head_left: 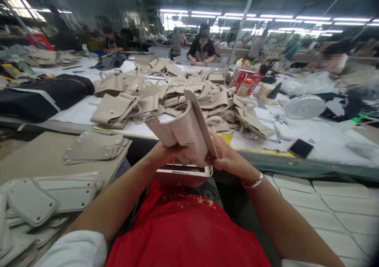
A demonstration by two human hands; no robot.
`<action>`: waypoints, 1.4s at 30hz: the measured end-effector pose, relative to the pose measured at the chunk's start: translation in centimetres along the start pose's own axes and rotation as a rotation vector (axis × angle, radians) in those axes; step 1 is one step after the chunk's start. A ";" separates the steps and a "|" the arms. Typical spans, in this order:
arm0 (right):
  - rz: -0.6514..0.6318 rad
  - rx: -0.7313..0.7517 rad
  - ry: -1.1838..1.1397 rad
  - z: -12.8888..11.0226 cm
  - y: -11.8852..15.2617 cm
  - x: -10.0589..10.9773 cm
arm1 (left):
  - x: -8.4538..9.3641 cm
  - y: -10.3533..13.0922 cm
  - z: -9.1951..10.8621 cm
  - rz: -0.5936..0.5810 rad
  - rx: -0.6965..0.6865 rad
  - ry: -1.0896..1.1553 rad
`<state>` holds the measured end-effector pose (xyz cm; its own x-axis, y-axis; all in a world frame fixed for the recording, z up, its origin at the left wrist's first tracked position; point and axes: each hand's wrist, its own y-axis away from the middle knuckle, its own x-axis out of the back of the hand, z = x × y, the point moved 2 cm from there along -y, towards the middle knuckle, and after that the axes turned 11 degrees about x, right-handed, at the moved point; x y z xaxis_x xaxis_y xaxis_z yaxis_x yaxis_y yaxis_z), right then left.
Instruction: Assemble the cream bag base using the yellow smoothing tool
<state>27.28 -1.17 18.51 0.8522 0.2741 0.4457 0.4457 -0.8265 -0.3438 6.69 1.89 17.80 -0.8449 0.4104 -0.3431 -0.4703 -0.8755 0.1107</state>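
Observation:
Both my hands hold one beige leather bag piece, folded and lifted in front of my chest. My left hand grips its lower left side. My right hand, with a silver bracelet on the wrist, grips its lower right edge under an upright flap. Just below the piece sits a pale pink box-like part above my red apron.
A heap of beige bag parts covers the long white table ahead. A phone, a white fan and a red carton lie to the right. Stacked flat panels sit left, white panels right. People work at the far side.

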 end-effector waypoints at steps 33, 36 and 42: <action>-0.310 0.154 1.126 5.5 -0.1 -2.0 | 11.2 1.7 -5.4 0.362 0.008 -0.468; -0.365 0.188 1.169 5.5 -0.3 -3.2 | 12.6 3.2 -5.2 0.555 -0.056 -0.497; -0.447 0.300 1.158 6.4 -1.7 -6.2 | 13.8 4.5 -6.4 0.731 -0.102 -0.424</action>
<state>23.01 1.69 11.08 -0.0561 -0.2137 0.9753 0.8038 -0.5891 -0.0829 -5.42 1.99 7.60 -0.9609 -0.2238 0.1631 0.2386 -0.9681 0.0770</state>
